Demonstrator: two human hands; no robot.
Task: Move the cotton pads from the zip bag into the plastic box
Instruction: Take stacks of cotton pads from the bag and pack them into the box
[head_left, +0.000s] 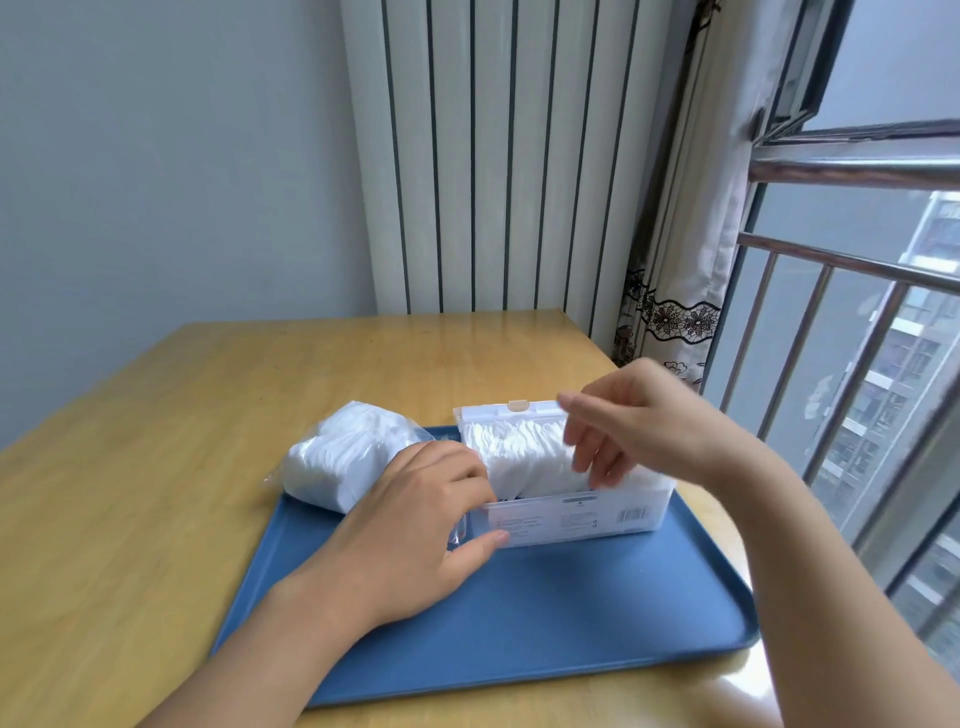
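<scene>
Wooden table (171, 415), blue tray (545, 623) flat on it, zip bag (343, 457) seemingly overlapping tray edge

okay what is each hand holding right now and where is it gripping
The left hand grips the plastic box at its left end. The right hand holds nothing, fingers hanging over the cotton pads.

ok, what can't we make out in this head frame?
- Plastic box left end: behind the left hand, so its grip there is unclear.
- Cotton pads at the box's right end: behind the right hand.
- Box label text: too small.
- Zip bag opening: not visible.
</scene>
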